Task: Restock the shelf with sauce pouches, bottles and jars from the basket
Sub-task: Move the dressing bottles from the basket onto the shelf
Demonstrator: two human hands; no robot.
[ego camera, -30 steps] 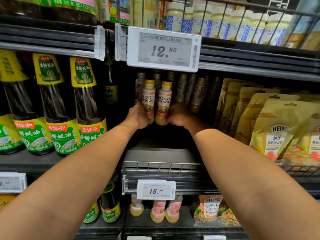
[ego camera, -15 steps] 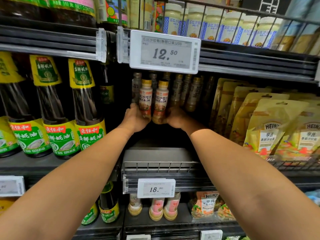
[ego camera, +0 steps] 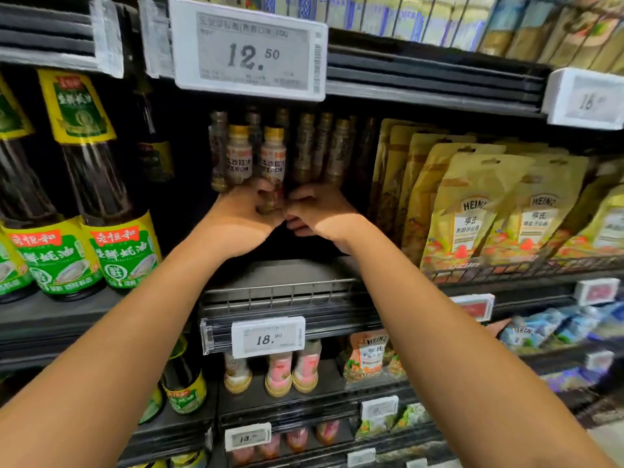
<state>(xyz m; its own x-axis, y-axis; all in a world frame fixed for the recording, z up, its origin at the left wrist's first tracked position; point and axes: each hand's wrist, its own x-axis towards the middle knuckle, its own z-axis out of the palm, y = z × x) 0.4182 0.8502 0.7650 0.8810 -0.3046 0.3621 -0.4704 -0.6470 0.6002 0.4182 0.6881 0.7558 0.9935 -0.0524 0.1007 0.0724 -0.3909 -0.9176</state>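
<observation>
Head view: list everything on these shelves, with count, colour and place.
dressing bottles: two yellow-capped in front, several dim behind; middle shelf, centre
oyster sauce bottles: at least three, dark with green-yellow labels; middle shelf, left
Heinz pouches: several, golden yellow; middle shelf, right
12.50 price tag: one, white; upper shelf edge
18.90 price tag: one, white; middle shelf edge
pink-labelled bottles: two; lower shelf, under the 18.90 price tag
blue pouches: several, blurred; lower right
left hand: holds a front dressing bottle at its base
right hand: fingers curled beside that bottle; grip unclear
</observation>
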